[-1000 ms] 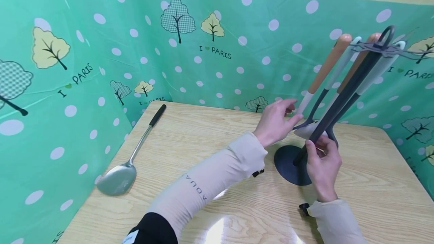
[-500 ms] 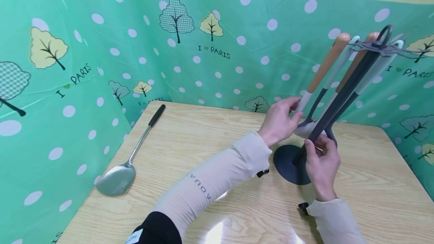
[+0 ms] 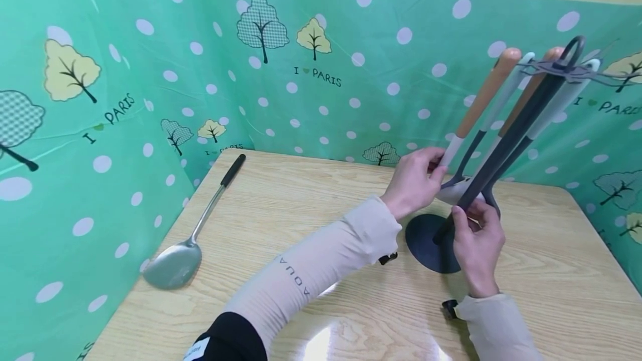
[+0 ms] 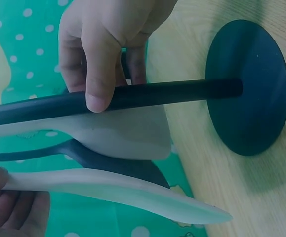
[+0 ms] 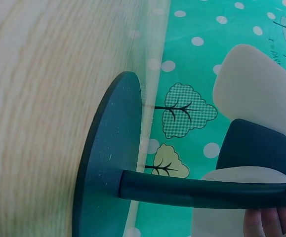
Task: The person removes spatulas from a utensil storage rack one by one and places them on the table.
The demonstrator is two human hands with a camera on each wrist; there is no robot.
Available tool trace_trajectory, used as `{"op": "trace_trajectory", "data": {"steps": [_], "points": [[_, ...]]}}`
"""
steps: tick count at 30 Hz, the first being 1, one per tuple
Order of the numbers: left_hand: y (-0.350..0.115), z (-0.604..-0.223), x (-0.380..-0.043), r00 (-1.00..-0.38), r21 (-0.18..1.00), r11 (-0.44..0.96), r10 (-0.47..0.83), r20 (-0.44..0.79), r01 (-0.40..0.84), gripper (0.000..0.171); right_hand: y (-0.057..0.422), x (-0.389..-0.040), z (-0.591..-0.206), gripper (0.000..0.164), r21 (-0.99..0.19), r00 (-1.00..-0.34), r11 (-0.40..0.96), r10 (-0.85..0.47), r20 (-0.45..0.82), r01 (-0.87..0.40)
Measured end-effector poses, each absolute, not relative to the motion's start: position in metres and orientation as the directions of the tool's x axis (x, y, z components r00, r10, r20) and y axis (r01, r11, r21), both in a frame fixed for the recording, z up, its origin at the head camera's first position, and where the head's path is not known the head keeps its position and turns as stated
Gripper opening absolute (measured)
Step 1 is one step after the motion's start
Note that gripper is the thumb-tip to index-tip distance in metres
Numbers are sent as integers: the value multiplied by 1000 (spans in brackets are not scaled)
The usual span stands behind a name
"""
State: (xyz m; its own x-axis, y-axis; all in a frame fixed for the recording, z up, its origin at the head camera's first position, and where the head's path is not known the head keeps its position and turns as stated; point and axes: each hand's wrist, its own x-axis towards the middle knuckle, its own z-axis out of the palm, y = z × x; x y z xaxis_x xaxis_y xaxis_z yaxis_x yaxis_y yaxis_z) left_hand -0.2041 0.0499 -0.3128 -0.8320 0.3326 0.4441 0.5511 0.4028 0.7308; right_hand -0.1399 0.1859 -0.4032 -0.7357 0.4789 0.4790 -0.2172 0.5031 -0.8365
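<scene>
A dark utensil stand has a round base (image 3: 426, 244) on the table and a tall pole (image 3: 514, 132). My right hand (image 3: 478, 244) grips the pole low down, thumb along its near side. My left hand (image 3: 413, 180) pinches the white neck of a spatula whose wooden handle (image 3: 486, 93) hangs leftmost on the stand. The broad white head of that spatula (image 4: 118, 190) shows in the left wrist view. Beside it hang a dark-headed utensil (image 4: 115, 165) and another white-headed one (image 4: 128, 136), partly hidden by the pole.
A steel wok turner (image 3: 175, 263) with a black handle lies on the table (image 3: 296, 205) at the left. Green printed cloth (image 3: 341, 110) stands close behind the table and along its sides. More handles crowd round the top ring (image 3: 567, 71) of the stand.
My left hand has moved slightly right, and its fingers have come together on the spatula's white neck. The right hand keeps its place on the pole.
</scene>
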Motion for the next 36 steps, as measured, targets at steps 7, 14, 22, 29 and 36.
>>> {"op": "trace_trajectory", "data": {"steps": [7,14,22,29,36], "points": [[49,-313,-202,-819,726,383,333,468,571,21,183,-138,-399,28,-829,-732,509,469,494,-232],[47,-316,-198,-783,702,350,325,530,620,18,175,-132,-388,28,-822,-724,507,461,513,-260],[46,-318,-194,-765,698,318,332,552,642,19,176,-132,-388,28,-819,-718,506,460,523,-272],[44,-318,-189,-751,689,305,345,563,657,20,177,-131,-388,28,-815,-721,509,452,526,-276],[43,-319,-184,-726,658,309,339,598,686,18,193,-143,-411,32,-821,-737,518,452,502,-241]]}}
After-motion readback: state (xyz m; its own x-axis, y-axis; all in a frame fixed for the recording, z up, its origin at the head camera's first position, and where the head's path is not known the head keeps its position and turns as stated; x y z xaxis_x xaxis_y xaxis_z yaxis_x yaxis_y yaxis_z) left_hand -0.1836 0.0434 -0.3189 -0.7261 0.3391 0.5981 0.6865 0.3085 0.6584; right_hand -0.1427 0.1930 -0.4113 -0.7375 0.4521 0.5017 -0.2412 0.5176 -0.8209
